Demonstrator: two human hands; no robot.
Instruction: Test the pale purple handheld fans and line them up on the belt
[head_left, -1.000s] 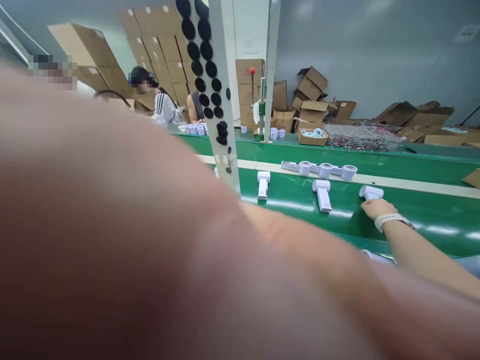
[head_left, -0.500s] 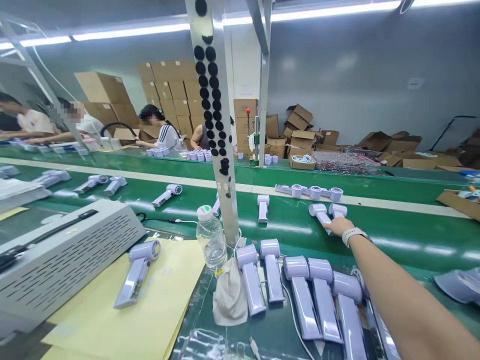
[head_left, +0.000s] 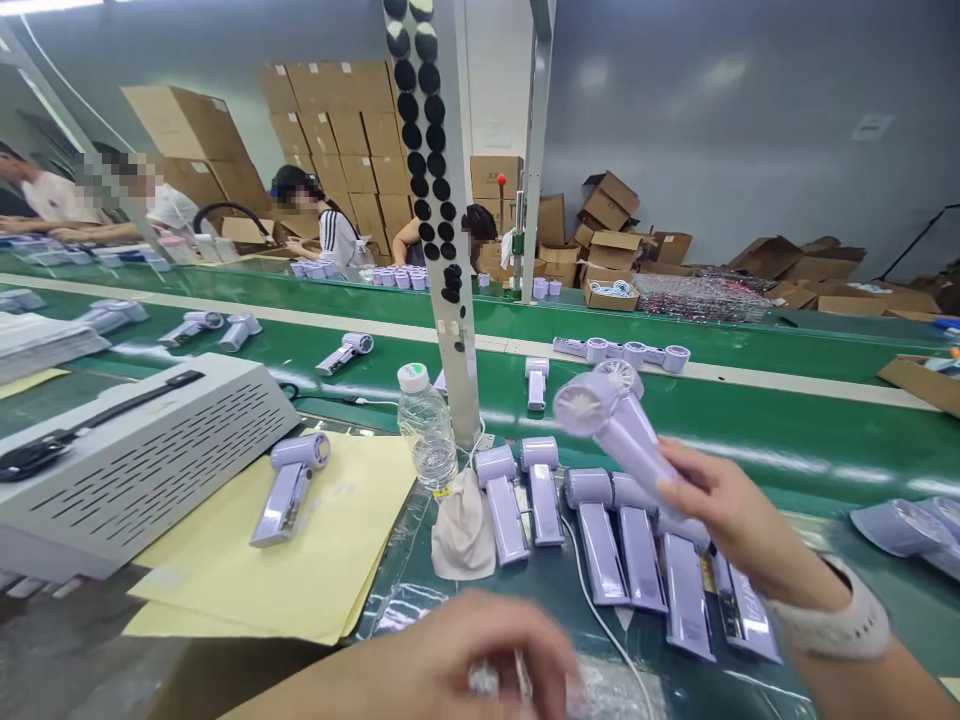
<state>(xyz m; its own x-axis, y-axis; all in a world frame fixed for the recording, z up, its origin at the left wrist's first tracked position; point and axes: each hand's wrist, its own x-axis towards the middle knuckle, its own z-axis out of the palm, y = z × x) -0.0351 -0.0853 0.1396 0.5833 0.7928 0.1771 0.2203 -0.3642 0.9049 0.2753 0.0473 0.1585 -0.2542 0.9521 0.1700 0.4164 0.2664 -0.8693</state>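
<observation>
the right hand (head_left: 724, 505) is up to the right of the clear bottle (head_left: 426, 430), its fingers wrapped round the handle of a pale purple held fan (head_left: 634, 440). two round heads overlap at the upper end of that grip, tilted toward the bottle's side, so a second fan seems to be in the same grasp, though its handle is hidden. a white wristband (head_left: 840, 620) circles the wrist. the left hand (head_left: 480, 655) is nearer the camera than the bottle and a little to its right, blurred, with fingers loosely curled over clear plastic (head_left: 619, 680); whether they touch or pinch anything i cannot tell.

to the right of the bottle lies a row of fans (head_left: 604, 550), heads away from the camera, with a white cable (head_left: 581, 570) running among them. a pale cloth pouch (head_left: 463, 535) lies just in front of the bottle, and a metal post (head_left: 459, 350) rises just behind it. left of the bottle, one fan (head_left: 281, 500) lies on yellow sheets (head_left: 352, 560), with a grey vented machine (head_left: 172, 450) further left. beyond the bottle runs a green belt (head_left: 787, 440) carrying more fans (head_left: 536, 382). well behind the bottle, to the left, a person in a striped white top (head_left: 341, 235) sits before stacked cartons (head_left: 330, 130).
</observation>
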